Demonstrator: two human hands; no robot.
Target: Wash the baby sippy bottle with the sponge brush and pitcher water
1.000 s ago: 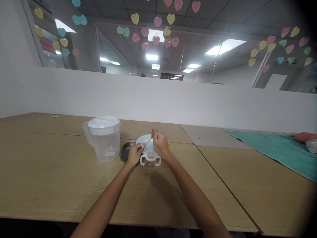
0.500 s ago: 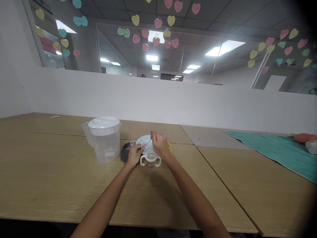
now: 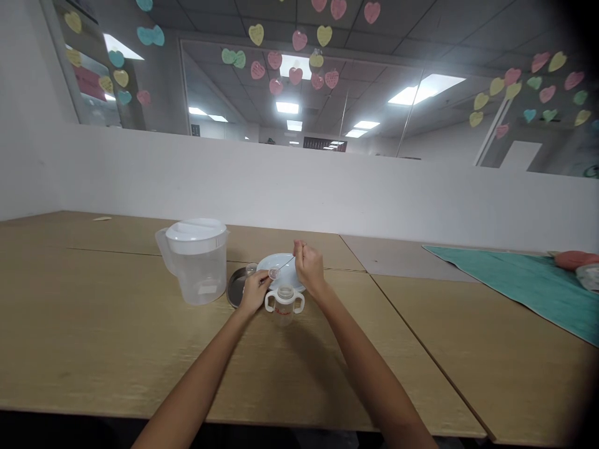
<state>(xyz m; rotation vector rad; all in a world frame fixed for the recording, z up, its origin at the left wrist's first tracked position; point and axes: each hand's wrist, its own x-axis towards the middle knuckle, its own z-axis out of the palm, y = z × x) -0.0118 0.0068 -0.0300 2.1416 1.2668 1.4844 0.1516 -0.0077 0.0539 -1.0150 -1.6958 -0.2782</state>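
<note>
Between the fingers of my left hand [image 3: 254, 293] is a small clear round piece [image 3: 274, 273], its exact kind too small to make out. My right hand [image 3: 309, 268] is closed around the upper end of a thin dark stick [image 3: 286, 263], whose lower end reaches into or against the clear piece. Just in front of both hands stands an upright clear baby bottle [image 3: 284, 310] with two white handles, uncapped, with red print. Behind it lies a pale blue plate [image 3: 276, 260], partly covered by my hands.
A clear lidded pitcher [image 3: 201, 265] stands to the left. Beside my left hand is a dark round tray [image 3: 235, 288], with a small clear dome-shaped item [image 3: 251, 269] at its far side. A green cloth [image 3: 510, 274] lies at the right; a white wall [image 3: 299, 187] rises behind the table.
My right hand has shifted slightly right and up, showing more of the stick. The clear piece and my left hand stay nearly in place; yellow behind my right wrist is now hidden.
</note>
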